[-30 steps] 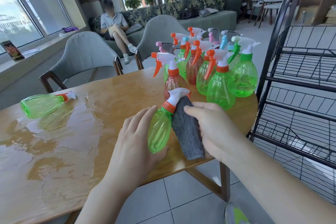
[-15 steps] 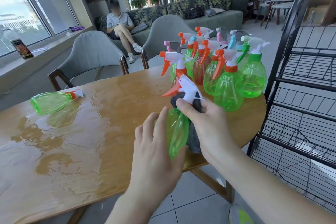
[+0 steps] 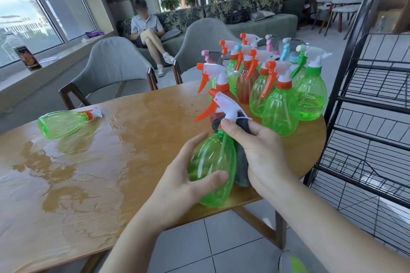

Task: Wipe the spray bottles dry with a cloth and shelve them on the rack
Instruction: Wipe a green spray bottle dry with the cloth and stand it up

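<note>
Wiping step: your left hand [image 3: 177, 182] cups the translucent green plastic spray bottle [image 3: 213, 162] above the wet wooden table [image 3: 88, 162]; your right hand [image 3: 261, 150] grips its neck through the grey cloth [image 3: 241, 162]. Next, shelve it on the black wire rack [image 3: 372, 117].

translucent green plastic spray bottle [image 3: 213, 166]: white head, orange trigger | quilted grey cloth [image 3: 241, 162] | black wire rack [image 3: 368, 104] | leaf-patterned sofa [image 3: 244, 10]

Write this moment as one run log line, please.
step: wiping | left hand: holds green bottle | right hand: presses gray cloth on bottle | rack: no bottles visible
</note>
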`<state>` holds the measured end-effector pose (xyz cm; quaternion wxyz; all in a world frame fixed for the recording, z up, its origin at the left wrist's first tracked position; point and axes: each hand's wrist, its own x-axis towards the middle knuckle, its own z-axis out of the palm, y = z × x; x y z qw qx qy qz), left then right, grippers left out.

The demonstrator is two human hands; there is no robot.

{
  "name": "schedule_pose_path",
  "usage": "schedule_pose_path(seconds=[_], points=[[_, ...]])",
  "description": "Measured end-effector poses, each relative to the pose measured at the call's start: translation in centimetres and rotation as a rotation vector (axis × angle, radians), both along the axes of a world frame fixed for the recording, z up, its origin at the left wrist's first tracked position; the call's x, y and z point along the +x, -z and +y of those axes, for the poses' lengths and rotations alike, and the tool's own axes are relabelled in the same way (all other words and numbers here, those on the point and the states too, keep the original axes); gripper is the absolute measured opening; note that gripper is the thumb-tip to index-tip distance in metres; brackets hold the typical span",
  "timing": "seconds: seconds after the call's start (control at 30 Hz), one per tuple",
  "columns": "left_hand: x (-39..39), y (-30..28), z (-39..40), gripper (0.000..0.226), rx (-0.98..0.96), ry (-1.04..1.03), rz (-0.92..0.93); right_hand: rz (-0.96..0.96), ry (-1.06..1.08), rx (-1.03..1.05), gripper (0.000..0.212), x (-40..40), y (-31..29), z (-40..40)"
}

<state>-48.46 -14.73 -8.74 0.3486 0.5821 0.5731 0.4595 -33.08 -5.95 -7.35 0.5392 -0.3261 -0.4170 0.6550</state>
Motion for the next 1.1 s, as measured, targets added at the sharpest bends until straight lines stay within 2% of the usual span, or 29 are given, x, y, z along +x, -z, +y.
schedule_pose_path(seconds=[0.07,0.17,0.3,0.37,0.47,0.57,0.67,0.73,0.8,0.83,0.9,1.0,1.1], points=[[0.1,0.2,0.2,0.080,0.032,0.018,0.041,-0.077,0.049,0.058,0.011,-0.1,0.2,0.0],[1.9,1.0,0.1,0.086,0.209,-0.205,0.357,-0.202,0.125,0.171,0.016,-0.4,0.4,0.0],[4.4,2.6,0.2,0.099,0.363,-0.456,0.604,-0.362,0.208,0.338,0.046,-0.6,0.9,-0.4],[4.4,3.0,0.4,0.101,0.383,-0.503,0.688,-0.403,0.240,0.385,0.053,-0.6,1.1,-0.5],[3.2,2.5,0.2,0.092,0.316,-0.369,0.551,-0.400,0.247,0.401,0.054,-0.4,1.0,-0.4],[1.9,1.7,0.1,0.078,0.275,-0.269,0.385,-0.361,0.138,0.395,0.053,-0.3,0.9,-0.5],[1.2,1.1,0.2,0.070,0.262,-0.255,0.284,-0.193,0.066,0.208,0.051,-0.5,1.1,-0.3],[0.8,0.8,0.2,0.069,0.235,-0.217,0.248,-0.066,0.008,0.104,0.040,-0.4,1.2,0.1],[0.5,0.7,0.1,0.069,0.231,-0.177,0.242,0.020,-0.038,0.068,0.028,-0.3,1.3,0.4],[0.3,0.6,0.0,0.070,0.228,-0.158,0.244,0.031,-0.045,0.074,0.034,-0.2,1.2,0.4],[0.1,0.4,0.0,0.070,0.226,-0.130,0.269,0.027,-0.010,0.101,0.037,-0.1,1.2,0.3],[0.1,0.4,0.1,0.073,0.219,-0.123,0.323,-0.047,0.146,0.181,0.022,-0.1,1.4,-0.1],[0.2,0.7,0.2,0.076,0.228,-0.136,0.347,-0.298,0.403,0.481,0.024,-0.2,1.9,-0.1]])
